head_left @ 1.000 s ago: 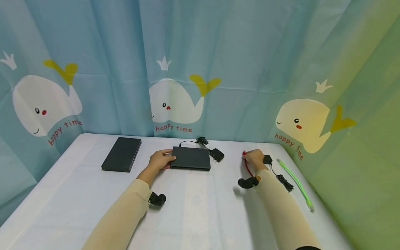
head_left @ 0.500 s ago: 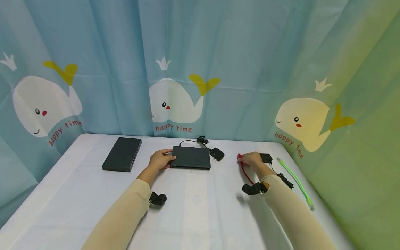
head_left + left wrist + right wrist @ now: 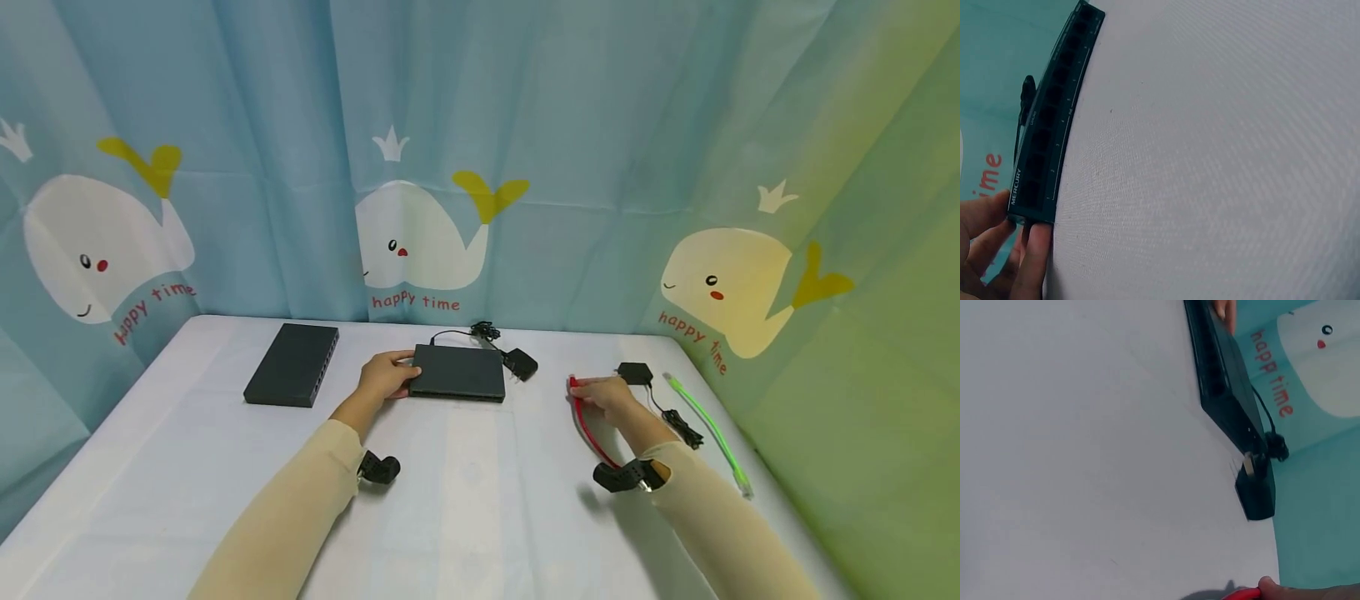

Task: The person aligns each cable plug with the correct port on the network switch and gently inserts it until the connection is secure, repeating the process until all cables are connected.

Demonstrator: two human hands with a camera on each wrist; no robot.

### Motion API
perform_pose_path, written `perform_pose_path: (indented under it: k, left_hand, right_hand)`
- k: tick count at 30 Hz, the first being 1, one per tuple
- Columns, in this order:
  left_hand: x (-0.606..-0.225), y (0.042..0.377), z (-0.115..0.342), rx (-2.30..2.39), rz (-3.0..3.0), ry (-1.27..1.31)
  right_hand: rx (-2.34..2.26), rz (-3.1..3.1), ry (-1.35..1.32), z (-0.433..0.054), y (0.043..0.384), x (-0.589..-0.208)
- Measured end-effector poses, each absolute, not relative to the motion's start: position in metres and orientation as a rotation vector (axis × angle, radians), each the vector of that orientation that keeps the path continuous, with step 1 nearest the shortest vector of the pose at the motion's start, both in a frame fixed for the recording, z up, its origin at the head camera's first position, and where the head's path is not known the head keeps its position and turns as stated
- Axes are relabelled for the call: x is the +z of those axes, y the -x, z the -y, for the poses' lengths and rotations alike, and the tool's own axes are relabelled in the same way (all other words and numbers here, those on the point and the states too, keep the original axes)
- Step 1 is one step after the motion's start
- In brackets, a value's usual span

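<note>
My left hand (image 3: 384,377) grips the left end of a flat black network switch (image 3: 459,372), thumb on top and fingers at the side and underneath. In the left wrist view the front of the switch (image 3: 1054,106) shows a row of ports and the word MERCURY. To the right, my right hand (image 3: 609,397) pinches a red network cable (image 3: 581,417) near its far end; the cable hangs in a curve towards the wrist. Only a fingertip and a bit of red cable (image 3: 1244,594) show at the bottom of the right wrist view.
A second black switch (image 3: 292,365) lies at the left. Behind the held switch is a plugged-in power adapter (image 3: 520,364) with bundled cord. Another adapter (image 3: 635,374) and a green network cable (image 3: 708,429) lie right of my right hand. A whale-print curtain (image 3: 600,167) hangs behind.
My right hand has drawn slightly left and nearer with the red cable, uncovering more of the right-hand adapter. The left hand and the switch have stayed in place.
</note>
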State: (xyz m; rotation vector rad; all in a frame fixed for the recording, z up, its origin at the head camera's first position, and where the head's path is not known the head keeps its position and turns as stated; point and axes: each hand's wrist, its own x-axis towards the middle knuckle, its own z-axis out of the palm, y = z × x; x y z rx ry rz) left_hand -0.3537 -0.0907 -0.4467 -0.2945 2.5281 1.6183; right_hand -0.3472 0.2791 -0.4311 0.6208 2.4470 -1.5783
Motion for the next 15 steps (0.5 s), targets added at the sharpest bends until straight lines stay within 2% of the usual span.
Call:
perform_pose_path:
  k: [15]
  left_hand:
    - [-0.449,0.355,0.091,1.612,-2.521,0.298]
  right_hand:
    - [-1.728,-2.365,-0.456,-0.249,0.313,-0.437]
